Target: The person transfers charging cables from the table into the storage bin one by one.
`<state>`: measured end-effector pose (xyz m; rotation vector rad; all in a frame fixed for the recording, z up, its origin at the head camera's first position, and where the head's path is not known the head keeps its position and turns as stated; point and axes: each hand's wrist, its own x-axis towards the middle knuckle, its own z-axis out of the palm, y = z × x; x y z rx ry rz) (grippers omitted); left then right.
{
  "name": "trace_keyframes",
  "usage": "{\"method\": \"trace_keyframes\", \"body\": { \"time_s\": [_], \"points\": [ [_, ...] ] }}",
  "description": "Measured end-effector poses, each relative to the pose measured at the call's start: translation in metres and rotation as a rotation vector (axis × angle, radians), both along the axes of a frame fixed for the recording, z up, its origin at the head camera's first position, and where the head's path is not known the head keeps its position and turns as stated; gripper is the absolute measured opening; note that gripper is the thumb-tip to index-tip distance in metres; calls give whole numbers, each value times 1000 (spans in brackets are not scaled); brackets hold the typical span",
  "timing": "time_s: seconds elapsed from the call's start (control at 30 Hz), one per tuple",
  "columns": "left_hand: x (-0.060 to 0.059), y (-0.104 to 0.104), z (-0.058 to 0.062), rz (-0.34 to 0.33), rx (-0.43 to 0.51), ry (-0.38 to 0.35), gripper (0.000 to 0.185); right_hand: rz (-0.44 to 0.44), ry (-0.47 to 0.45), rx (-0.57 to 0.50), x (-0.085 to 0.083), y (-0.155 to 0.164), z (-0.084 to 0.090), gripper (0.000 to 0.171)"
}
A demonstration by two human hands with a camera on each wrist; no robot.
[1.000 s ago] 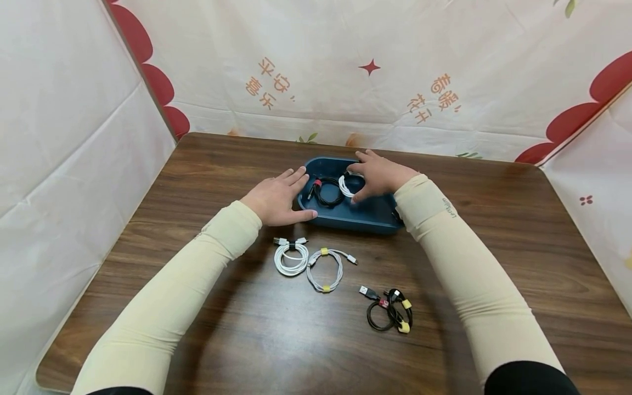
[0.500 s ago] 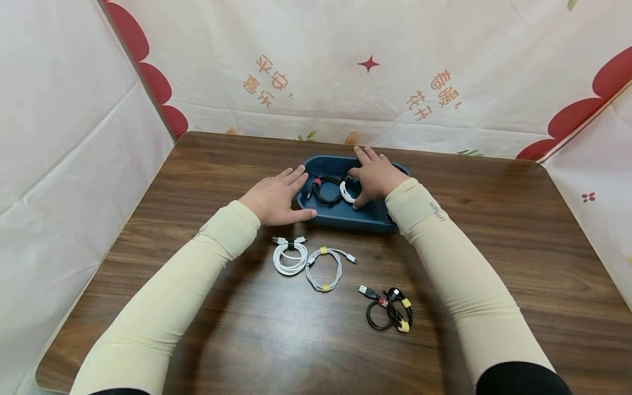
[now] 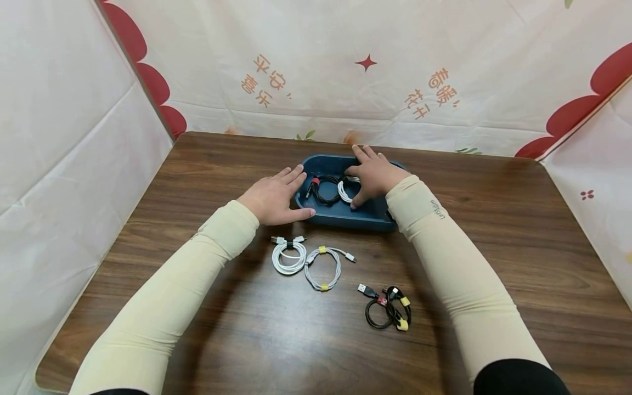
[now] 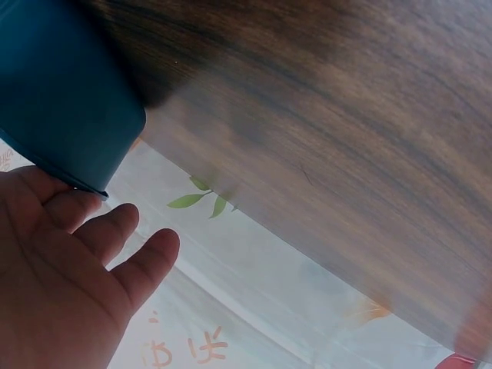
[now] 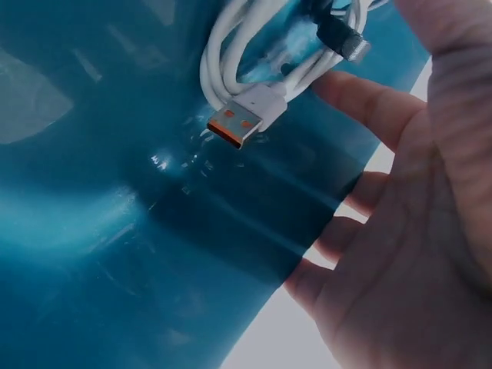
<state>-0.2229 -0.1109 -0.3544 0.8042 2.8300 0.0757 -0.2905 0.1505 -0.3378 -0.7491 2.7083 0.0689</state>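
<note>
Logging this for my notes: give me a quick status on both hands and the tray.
Left hand open, flat against blue tray outer wall. Right hand open over white cable in tray, beside black cable. Nothing in the way.

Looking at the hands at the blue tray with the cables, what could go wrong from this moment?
1. The left hand only rests flat against the blue tray's end, so the tray might slide on the smooth wooden table.
2. The right hand touches the coiled white cable beside the coiled black cable; lifting one could snag the other.
</note>
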Motion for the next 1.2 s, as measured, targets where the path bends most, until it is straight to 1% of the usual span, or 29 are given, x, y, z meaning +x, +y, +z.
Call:
{"method": "trace_keyframes", "body": {
  "time_s": [0.23,0.43,0.53,0.63,0.77,0.9,1.0,1.2],
  "points": [
    [-1,-3,1,-4,3,-2,102,-10,-68,-49,-7,1,4,84],
    [-2,-3,1,-1,-1,-4,103,-26,-163,-161,-14,10,11,81],
    [-1,-2,1,-3,-3,-9,102,-38,-175,-202,-14,18,18,81],
    [0,-2,1,-6,-8,-8,102,-40,-158,-216,-11,25,27,81],
    [0,-2,2,-5,-3,2,102,-32,-138,-223,1,31,40,82],
    [0,-2,3,-7,2,8,102,-8,-109,-232,18,34,48,84],
    [0,-2,2,-8,3,10,102,31,-63,-222,33,33,49,83],
    [1,-1,3,-10,8,9,101,129,34,-197,62,31,45,83]
  ]
}}
